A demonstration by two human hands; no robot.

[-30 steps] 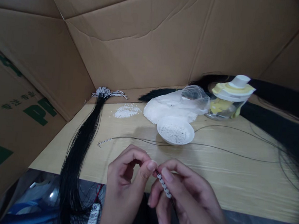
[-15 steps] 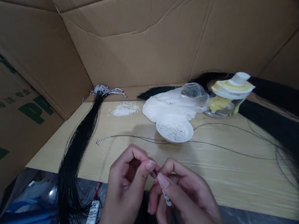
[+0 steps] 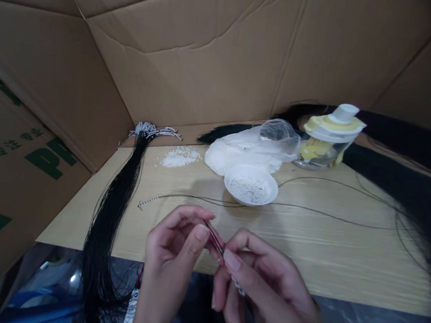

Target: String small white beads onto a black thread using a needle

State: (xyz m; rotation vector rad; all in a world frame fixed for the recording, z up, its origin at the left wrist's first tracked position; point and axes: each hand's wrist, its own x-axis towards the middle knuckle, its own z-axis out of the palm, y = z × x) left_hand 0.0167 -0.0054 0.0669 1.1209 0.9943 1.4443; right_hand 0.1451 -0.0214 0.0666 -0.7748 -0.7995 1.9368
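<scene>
My right hand [image 3: 264,291] pinches a thin black cord [image 3: 214,238] between thumb and forefinger. Small white beads [image 3: 239,287] show on this cord below the right thumb, partly covered by the fingers. The cord's short free ends point up and left toward my left hand [image 3: 177,253]. That hand's thumb and forefinger are parted around the cord tips, while its other fingers lie behind the cord. Ahead of both hands stands a white bowl [image 3: 231,193] of small white beads. A finished-looking beaded cord [image 3: 149,202] lies on the table to the left of the bowl.
Loose white beads [image 3: 180,157] are heaped beside a white plastic bag [image 3: 223,154]. A lidded clear bottle [image 3: 314,152] stands behind. A black cord bundle [image 3: 116,203] with beaded ends hangs over the table's front edge; more black cord [image 3: 395,179] lies right. Cardboard [image 3: 193,74] walls the back.
My left hand has moved slightly left and its thumb and forefinger have parted, uncovering the cord ends. My right hand still pinches the cord in nearly the same place.
</scene>
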